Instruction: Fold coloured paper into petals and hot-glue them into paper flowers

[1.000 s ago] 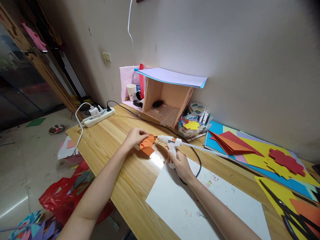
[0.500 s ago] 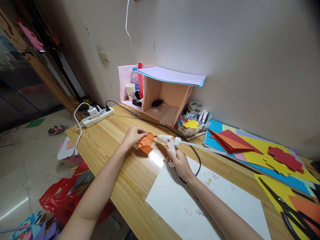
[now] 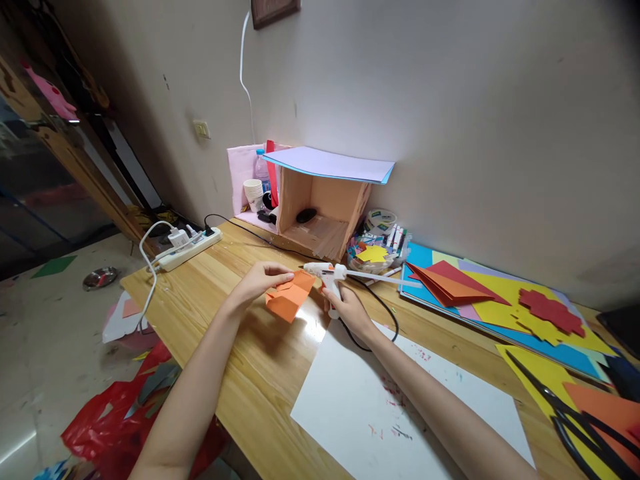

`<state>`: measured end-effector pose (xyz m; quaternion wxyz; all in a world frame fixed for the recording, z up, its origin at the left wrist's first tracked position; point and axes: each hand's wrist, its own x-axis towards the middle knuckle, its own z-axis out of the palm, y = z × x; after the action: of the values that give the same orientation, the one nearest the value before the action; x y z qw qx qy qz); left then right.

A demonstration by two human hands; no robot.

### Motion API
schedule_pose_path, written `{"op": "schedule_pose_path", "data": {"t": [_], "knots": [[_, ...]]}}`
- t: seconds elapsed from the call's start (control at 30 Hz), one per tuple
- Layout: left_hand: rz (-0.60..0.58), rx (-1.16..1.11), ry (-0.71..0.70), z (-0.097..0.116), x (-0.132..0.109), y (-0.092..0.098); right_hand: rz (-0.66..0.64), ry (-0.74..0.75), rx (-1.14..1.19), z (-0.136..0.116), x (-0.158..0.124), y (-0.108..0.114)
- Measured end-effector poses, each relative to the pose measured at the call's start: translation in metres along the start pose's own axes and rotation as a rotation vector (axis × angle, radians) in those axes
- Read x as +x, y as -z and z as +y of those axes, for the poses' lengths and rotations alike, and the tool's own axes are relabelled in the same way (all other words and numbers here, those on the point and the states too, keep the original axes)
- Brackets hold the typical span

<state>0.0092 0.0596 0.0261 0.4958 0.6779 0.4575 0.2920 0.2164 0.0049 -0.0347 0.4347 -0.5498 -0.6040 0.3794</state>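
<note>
Folded orange paper (image 3: 291, 297) is pinched at its upper left edge by my left hand (image 3: 261, 283), a little above the wooden table. My right hand (image 3: 351, 308) is wrapped round the handle of a white hot glue gun (image 3: 331, 280). A long glue stick (image 3: 383, 277) sticks out of the gun's back end, toward the right. The gun's nozzle points left and lies close behind the paper's top edge; whether they touch I cannot tell. Under my right forearm lies a white sheet (image 3: 345, 400) with coloured marks.
A cardboard box (image 3: 320, 230) with a lilac top stands against the wall, beside a tub of markers and scraps (image 3: 375, 250). Coloured paper (image 3: 480, 293) is stacked at right, with black scissors (image 3: 565, 413) nearer. A power strip (image 3: 187, 250) sits at the left edge; a black cord crosses the table.
The orange paper has turned in my left hand, so a broader flat face shows. The glue gun stays in my right hand, its nozzle now behind the paper's top edge. The view has shifted slightly.
</note>
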Motion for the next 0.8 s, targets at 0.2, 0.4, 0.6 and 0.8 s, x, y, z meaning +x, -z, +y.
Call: {"op": "schedule_pose_path", "data": {"t": [0.2,0.4,0.6,0.8], "knots": [[-0.254,-0.140,-0.023,0.011,-0.009,-0.013,-0.049,0.271,-0.210,-0.007,0.059,-0.020],[-0.258,-0.184,0.002,0.006,-0.006,-0.036,-0.080,0.248,-0.348,0.000,0.079,-0.036],[-0.124,-0.311,0.031,-0.002,-0.004,-0.067,0.031,0.232,-0.304,0.011,0.029,0.013],[0.073,-0.401,0.062,-0.006,-0.002,-0.111,0.025,-0.128,0.325,0.017,-0.074,0.063]]}}
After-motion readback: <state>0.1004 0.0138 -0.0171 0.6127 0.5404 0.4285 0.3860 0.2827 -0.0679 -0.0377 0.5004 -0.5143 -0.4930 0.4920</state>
